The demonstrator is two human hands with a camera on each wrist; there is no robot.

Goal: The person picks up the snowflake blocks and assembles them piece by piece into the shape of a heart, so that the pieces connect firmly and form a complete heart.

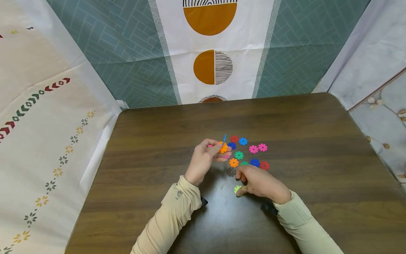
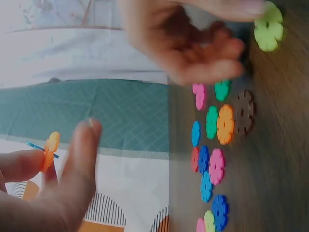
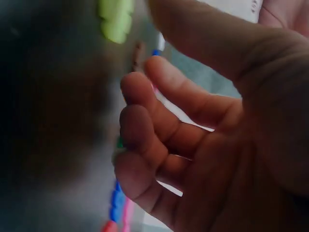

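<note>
My left hand [image 1: 203,158] is raised above the table and pinches an orange notched disc [image 1: 223,147] between thumb and fingers. A blue notched disc [image 1: 224,138], seen edge-on, is slotted into the orange one. My right hand [image 1: 261,181] hovers low over the table with its fingers loosely bent and nothing between them. Its thumb is right by a yellow-green notched disc [image 2: 269,28]; whether they touch I cannot tell. In the right wrist view the yellow-green disc [image 3: 116,19] appears apart from the bent fingertips [image 3: 135,121].
Several flat notched discs lie beyond the hands, among them a brown disc [image 1: 231,171], an orange disc [image 1: 233,162], a green disc [image 1: 239,155], a red disc [image 1: 264,165] and a pink disc [image 1: 262,147]. The wooden table [image 1: 152,141] meets hanging cloths at its back and sides.
</note>
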